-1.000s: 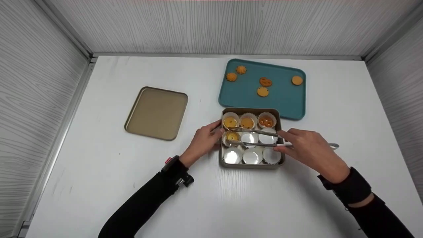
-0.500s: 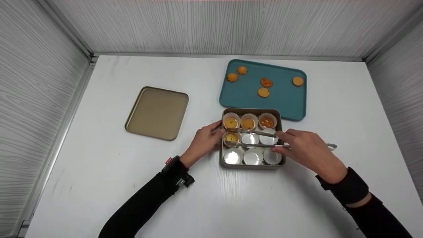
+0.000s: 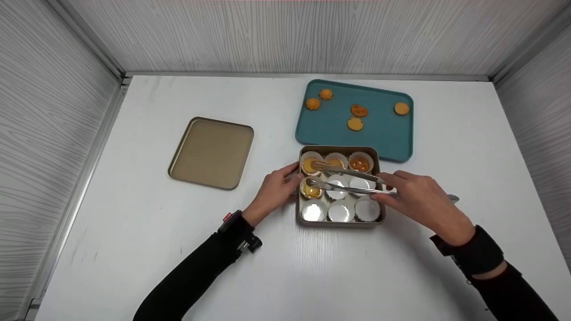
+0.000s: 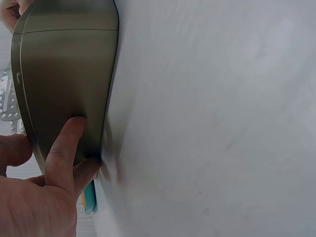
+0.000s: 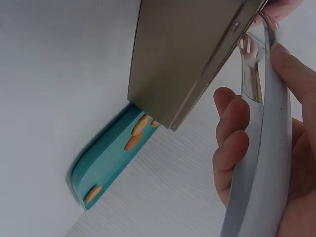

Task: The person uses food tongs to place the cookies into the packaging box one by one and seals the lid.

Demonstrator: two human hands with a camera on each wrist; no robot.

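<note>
In the head view, my right hand [image 3: 417, 200] holds metal tongs [image 3: 352, 190] across the box. Their prongs stand apart over its left side, with no cookie between them. Beneath is a bronze metal tin [image 3: 339, 224] with rows of white paper cups [image 3: 313, 211]. Its far row holds two round cookies and a pretzel-shaped cookie [image 3: 359, 163]. A yellowish cookie [image 3: 311, 191] lies in the left cup of the middle row. My left hand [image 3: 275, 191] rests against the tin's left wall. The left wrist view shows extended fingers [image 4: 61, 153] pressed there, the thumb beside the rim.
Behind the tin, a teal tray [image 3: 383, 142] carries several cookies, among them a round one [image 3: 401, 108] at right. Its near edge meets the tin's far side. At left lies a flat bronze lid [image 3: 212, 153]. Grey wood-grain walls [image 3: 285, 35] bound the white table.
The tongs' prongs have lifted and shifted away from me, off the middle-row cookie, which stays in its cup. The right hand has moved slightly. The left hand and tin keep their place.
</note>
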